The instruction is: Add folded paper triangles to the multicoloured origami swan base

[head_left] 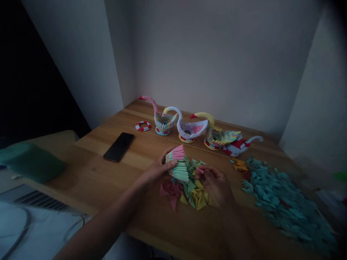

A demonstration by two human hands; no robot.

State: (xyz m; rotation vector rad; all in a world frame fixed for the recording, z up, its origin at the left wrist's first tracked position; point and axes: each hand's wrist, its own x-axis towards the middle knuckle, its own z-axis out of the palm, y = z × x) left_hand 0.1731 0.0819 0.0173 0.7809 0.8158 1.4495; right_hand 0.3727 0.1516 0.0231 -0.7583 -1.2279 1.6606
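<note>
My left hand grips a piece of modular origami, built of folded paper units in pink, mint green and other pale colours. To its right, my right hand pinches a small pink folded paper piece between thumb and fingers, apart from the origami. Below both hands lie loose folded units on the table: a pink pile, a yellow pile and green pieces between them. My left fingers are partly hidden behind the origami.
Several finished paper swans stand along the back of the wooden table, beside a red and white paper ring. A black phone lies to the left. A large heap of teal paper units spreads on the right, near orange pieces.
</note>
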